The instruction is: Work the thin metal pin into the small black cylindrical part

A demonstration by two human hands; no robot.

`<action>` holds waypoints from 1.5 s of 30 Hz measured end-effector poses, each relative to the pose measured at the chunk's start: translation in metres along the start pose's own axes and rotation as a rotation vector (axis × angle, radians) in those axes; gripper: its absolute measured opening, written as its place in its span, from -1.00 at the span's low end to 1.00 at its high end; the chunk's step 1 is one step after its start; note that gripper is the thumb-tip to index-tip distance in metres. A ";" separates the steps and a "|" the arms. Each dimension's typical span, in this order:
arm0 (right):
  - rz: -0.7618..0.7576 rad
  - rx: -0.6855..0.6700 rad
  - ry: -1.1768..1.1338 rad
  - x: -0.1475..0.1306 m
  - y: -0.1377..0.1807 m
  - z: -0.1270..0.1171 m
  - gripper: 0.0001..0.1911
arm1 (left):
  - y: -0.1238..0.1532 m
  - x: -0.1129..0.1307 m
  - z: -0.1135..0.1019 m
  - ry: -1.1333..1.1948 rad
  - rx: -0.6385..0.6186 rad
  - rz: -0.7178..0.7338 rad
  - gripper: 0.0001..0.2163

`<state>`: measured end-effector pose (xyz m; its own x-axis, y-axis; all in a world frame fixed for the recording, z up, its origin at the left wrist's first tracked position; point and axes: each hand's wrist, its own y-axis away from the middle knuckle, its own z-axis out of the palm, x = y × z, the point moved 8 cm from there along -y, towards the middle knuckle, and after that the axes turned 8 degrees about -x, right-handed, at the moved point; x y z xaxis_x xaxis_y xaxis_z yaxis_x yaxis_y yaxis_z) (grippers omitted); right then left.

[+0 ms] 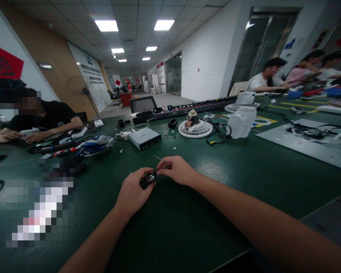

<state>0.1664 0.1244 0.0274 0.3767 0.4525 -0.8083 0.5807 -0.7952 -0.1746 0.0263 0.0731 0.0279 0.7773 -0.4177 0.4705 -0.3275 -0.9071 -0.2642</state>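
Above the near middle of the green table, my left hand (133,189) is closed around a small dark metal cylinder (151,177) with a shiny end that faces right. My right hand (177,169) is pinched close beside that end, its fingertips almost at the rim. A thin metal rod (159,158) sticks out of the right fingers toward the upper left; its other end is hidden in the hand. Whether the right fingertips touch the cylinder I cannot tell. Beyond the hands lies a silver disc drive (145,138) with a black front.
A white fan grille (195,129) with a motor stands farther back, beside a white plastic housing (242,122) and black cables. On the right lies a grey panel (309,142). Tools and a cloth-filled bowl (98,147) are at left. Several people sit around the table.
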 end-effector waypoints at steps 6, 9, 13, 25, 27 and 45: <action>-0.067 -0.022 0.101 -0.012 0.002 0.000 -0.89 | 0.000 0.002 0.001 0.024 0.009 0.040 -0.68; -0.084 -0.033 0.112 -0.013 0.003 0.000 -0.87 | 0.001 0.002 0.000 0.025 0.015 0.049 -0.66; -0.066 0.002 0.155 -0.011 0.004 -0.003 -0.89 | 0.002 0.006 0.000 0.036 -0.004 0.104 -0.67; -0.074 -0.200 -0.084 0.000 0.002 0.015 -0.74 | 0.003 0.012 0.000 0.030 0.008 0.159 -0.67; -0.077 -0.226 -0.111 0.001 0.003 0.016 -0.71 | 0.002 0.011 0.001 0.029 -0.005 0.149 -0.67; -0.109 -0.124 0.047 -0.014 0.007 0.006 -0.82 | 0.005 0.015 0.000 0.082 -0.026 0.156 -0.72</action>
<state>0.1615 0.1100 0.0340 0.3383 0.5537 -0.7609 0.7033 -0.6860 -0.1864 0.0361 0.0627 0.0340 0.6699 -0.5552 0.4930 -0.4551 -0.8316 -0.3181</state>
